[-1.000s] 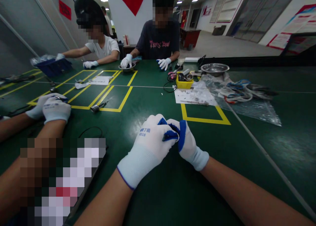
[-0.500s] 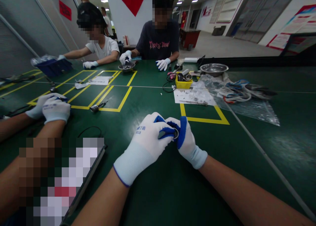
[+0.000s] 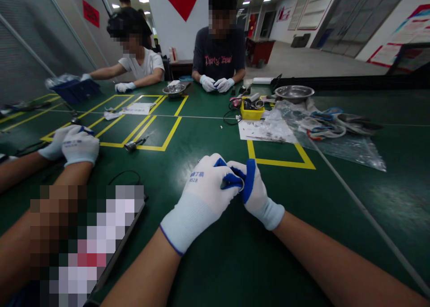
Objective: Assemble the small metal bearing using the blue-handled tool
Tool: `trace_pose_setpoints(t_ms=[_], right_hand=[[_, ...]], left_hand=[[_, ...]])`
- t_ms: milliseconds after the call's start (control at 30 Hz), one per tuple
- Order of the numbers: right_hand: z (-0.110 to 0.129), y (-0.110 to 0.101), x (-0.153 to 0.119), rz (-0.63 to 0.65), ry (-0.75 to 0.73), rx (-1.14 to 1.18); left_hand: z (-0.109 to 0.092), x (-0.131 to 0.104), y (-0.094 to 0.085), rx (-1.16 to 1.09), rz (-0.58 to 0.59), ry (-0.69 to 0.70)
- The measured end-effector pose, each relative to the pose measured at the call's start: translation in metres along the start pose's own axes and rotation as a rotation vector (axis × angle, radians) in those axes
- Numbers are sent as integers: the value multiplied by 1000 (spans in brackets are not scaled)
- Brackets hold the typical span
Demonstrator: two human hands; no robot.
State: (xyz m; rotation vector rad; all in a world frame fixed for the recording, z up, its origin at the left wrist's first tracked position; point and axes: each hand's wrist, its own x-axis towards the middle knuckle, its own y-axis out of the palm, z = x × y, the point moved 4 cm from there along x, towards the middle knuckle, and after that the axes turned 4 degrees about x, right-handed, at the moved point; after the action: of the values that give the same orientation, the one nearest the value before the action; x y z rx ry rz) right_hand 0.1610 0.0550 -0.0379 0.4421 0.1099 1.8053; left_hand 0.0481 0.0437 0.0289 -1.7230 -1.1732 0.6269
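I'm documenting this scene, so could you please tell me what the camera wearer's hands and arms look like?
The left hand and right hand wear white gloves with blue inner faces and pale blue cuffs. The left cuff has a dark blue hem; blue printing, including 518, marks that glove's back. No sleeves cover the visible forearms.

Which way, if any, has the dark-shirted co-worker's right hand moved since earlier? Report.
Yes: against the small metal bowl, the co-worker's right hand has gone rightward in the picture, from over it to beside their other hand.
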Motion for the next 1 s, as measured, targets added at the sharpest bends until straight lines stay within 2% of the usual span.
trace_pose_setpoints(t_ms=[200, 467, 633, 833, 900, 1000], right_hand=[[5, 2, 1, -9, 10, -26], [-2, -1, 1, -41, 26, -23], [-6, -2, 1, -55, 34, -47], [-12, -5, 0, -82, 32, -81], [-13, -6, -1, -104, 18, -87], [-10, -5, -2, -55, 5, -122]], left_hand=[[-3, 0, 2, 82, 14, -44], [-14, -2, 5, 290, 1, 42], [-14, -4, 7, 267, -24, 72], [-6, -2, 10, 56, -45, -129], [-2, -1, 7, -6, -87, -197], [7, -1, 3, -81, -131, -319]])
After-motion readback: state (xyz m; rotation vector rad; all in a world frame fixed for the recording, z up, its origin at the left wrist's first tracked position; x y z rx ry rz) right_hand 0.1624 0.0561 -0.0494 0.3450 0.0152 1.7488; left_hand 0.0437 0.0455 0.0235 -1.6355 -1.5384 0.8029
